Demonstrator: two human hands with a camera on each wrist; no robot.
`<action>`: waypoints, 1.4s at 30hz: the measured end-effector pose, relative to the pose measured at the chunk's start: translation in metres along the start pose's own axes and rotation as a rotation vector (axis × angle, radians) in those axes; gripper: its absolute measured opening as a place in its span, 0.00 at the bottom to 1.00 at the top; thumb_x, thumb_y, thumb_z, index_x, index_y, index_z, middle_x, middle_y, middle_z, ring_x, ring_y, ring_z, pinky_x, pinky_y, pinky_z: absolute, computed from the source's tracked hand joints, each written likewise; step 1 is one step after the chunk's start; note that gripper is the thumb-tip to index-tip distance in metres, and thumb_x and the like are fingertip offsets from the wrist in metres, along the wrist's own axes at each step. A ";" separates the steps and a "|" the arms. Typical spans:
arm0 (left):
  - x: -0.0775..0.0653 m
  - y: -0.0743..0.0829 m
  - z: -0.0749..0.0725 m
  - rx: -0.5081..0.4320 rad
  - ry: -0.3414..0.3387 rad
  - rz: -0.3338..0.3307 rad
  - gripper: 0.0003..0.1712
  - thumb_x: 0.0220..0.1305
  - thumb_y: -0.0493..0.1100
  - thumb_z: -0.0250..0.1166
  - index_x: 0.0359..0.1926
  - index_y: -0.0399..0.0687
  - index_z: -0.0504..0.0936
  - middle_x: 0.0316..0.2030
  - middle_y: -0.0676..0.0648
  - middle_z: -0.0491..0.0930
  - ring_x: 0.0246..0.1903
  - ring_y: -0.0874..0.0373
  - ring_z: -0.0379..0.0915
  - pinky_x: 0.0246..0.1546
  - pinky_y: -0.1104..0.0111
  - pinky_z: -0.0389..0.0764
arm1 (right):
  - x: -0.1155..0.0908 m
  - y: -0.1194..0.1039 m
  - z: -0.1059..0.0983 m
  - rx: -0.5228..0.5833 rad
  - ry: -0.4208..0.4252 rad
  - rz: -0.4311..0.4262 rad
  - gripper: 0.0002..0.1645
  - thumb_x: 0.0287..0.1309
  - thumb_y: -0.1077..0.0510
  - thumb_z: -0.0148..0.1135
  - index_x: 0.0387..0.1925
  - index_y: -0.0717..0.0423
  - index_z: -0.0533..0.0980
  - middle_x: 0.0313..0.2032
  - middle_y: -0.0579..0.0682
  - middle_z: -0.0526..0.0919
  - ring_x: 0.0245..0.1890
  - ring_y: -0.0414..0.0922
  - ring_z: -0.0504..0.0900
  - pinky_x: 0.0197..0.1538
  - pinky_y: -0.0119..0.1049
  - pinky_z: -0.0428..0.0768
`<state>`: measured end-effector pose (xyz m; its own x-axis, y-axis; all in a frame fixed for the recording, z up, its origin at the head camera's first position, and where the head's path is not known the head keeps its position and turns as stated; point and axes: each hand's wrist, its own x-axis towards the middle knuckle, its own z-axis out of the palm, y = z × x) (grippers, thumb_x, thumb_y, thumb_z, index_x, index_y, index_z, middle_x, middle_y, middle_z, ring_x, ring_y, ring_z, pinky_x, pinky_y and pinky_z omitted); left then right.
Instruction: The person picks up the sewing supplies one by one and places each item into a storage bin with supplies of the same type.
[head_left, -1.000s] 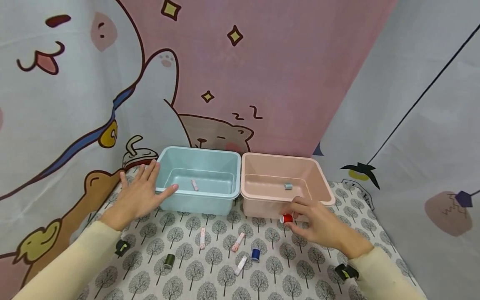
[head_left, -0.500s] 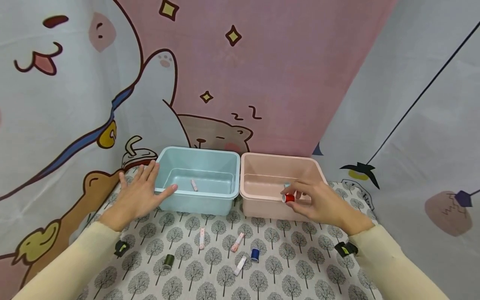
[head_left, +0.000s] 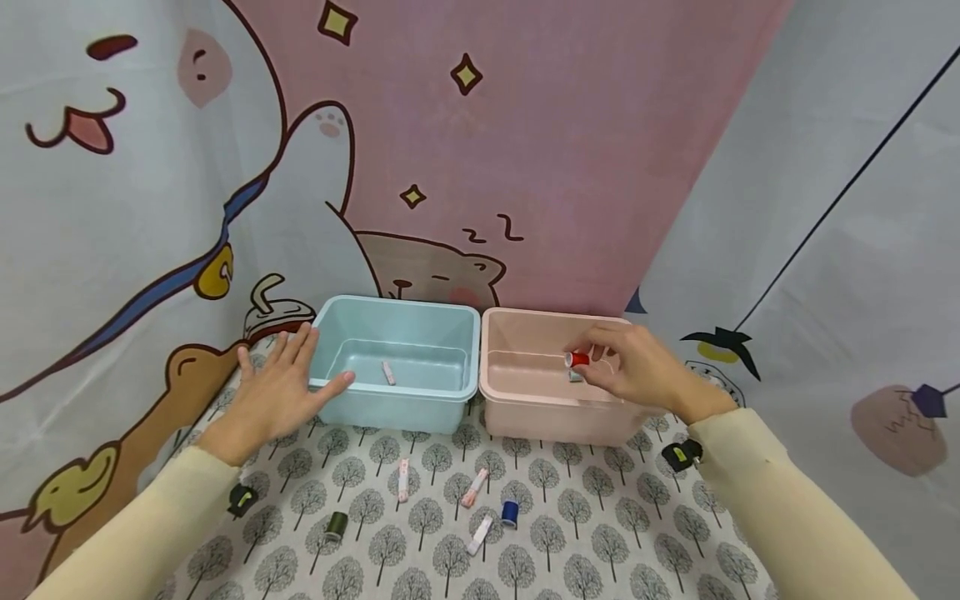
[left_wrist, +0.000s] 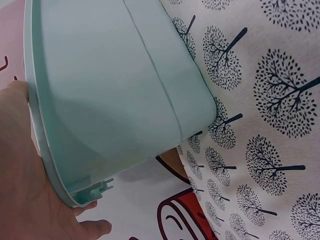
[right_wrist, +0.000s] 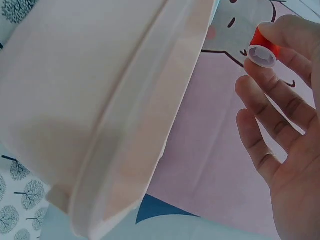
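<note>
i see the red thread spool point(head_left: 581, 359) over the pink bin point(head_left: 555, 422), pinched in the right hand point(head_left: 637, 364). a pale spool point(head_left: 575, 377) lies inside that bin. the left hand point(head_left: 270, 393) is spread at the light-blue bin's point(head_left: 397, 407) left side.

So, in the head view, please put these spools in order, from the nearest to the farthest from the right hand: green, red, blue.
1. Red spool: held in the right hand.
2. Blue spool: on the cloth, left of that hand and closer to the person.
3. Green spool: also on the cloth, much farther left.
</note>
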<state>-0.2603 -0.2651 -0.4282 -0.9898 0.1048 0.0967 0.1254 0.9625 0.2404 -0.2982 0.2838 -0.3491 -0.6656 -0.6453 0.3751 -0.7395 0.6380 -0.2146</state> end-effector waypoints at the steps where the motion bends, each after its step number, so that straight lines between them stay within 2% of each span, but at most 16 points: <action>1: 0.000 0.000 0.000 0.000 -0.001 0.000 0.71 0.80 0.89 0.46 0.97 0.40 0.41 0.96 0.35 0.35 0.93 0.21 0.36 0.80 0.11 0.21 | 0.001 0.002 -0.001 -0.004 -0.004 0.010 0.21 0.66 0.63 0.81 0.58 0.45 0.92 0.44 0.38 0.93 0.41 0.37 0.89 0.43 0.38 0.92; 6: 0.000 -0.001 0.001 0.009 -0.003 0.001 0.71 0.81 0.88 0.45 0.96 0.40 0.41 0.96 0.34 0.35 0.93 0.21 0.36 0.80 0.10 0.23 | 0.009 0.011 -0.003 -0.024 0.008 0.024 0.20 0.68 0.62 0.82 0.59 0.44 0.93 0.43 0.39 0.93 0.41 0.37 0.89 0.46 0.42 0.93; 11: 0.001 -0.001 0.000 0.017 -0.005 0.001 0.71 0.81 0.88 0.44 0.97 0.40 0.40 0.96 0.34 0.35 0.93 0.21 0.37 0.80 0.10 0.26 | 0.017 0.019 -0.003 -0.016 0.007 0.059 0.19 0.69 0.62 0.80 0.58 0.45 0.93 0.41 0.39 0.92 0.41 0.38 0.89 0.47 0.41 0.92; 18: 0.002 -0.001 0.001 0.014 -0.006 0.002 0.71 0.80 0.89 0.45 0.96 0.39 0.41 0.96 0.33 0.36 0.93 0.21 0.38 0.80 0.10 0.25 | 0.029 0.030 -0.001 0.021 -0.009 0.122 0.18 0.68 0.63 0.77 0.56 0.46 0.94 0.42 0.42 0.94 0.41 0.42 0.90 0.49 0.50 0.93; 25: 0.001 -0.002 0.000 0.015 -0.014 0.003 0.71 0.80 0.89 0.45 0.96 0.39 0.41 0.96 0.34 0.35 0.93 0.21 0.37 0.80 0.10 0.24 | 0.038 0.042 0.003 0.030 -0.020 0.123 0.17 0.70 0.62 0.77 0.56 0.48 0.94 0.43 0.43 0.95 0.42 0.41 0.89 0.49 0.42 0.90; 31: 0.003 -0.003 0.000 0.015 -0.007 0.004 0.71 0.80 0.89 0.45 0.96 0.39 0.41 0.96 0.34 0.35 0.93 0.21 0.37 0.80 0.10 0.24 | 0.050 0.049 0.004 0.025 -0.034 0.144 0.17 0.68 0.64 0.76 0.56 0.51 0.95 0.44 0.47 0.96 0.44 0.45 0.91 0.50 0.45 0.91; 36: 0.004 -0.003 0.001 0.016 -0.003 0.003 0.71 0.80 0.89 0.44 0.97 0.40 0.40 0.96 0.34 0.35 0.93 0.21 0.37 0.80 0.10 0.23 | 0.058 0.052 0.006 0.010 -0.060 0.175 0.16 0.69 0.62 0.75 0.56 0.48 0.94 0.44 0.47 0.95 0.44 0.45 0.92 0.47 0.42 0.88; 42: 0.004 -0.003 0.002 0.013 -0.007 0.002 0.71 0.80 0.89 0.44 0.97 0.41 0.40 0.96 0.35 0.35 0.93 0.21 0.38 0.80 0.10 0.24 | 0.062 0.055 0.010 0.006 -0.086 0.205 0.16 0.70 0.60 0.76 0.56 0.47 0.94 0.46 0.48 0.96 0.44 0.47 0.92 0.47 0.44 0.87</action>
<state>-0.2646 -0.2676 -0.4303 -0.9899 0.1085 0.0907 0.1266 0.9655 0.2274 -0.3811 0.2752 -0.3468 -0.8078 -0.5359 0.2454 -0.5885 0.7572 -0.2835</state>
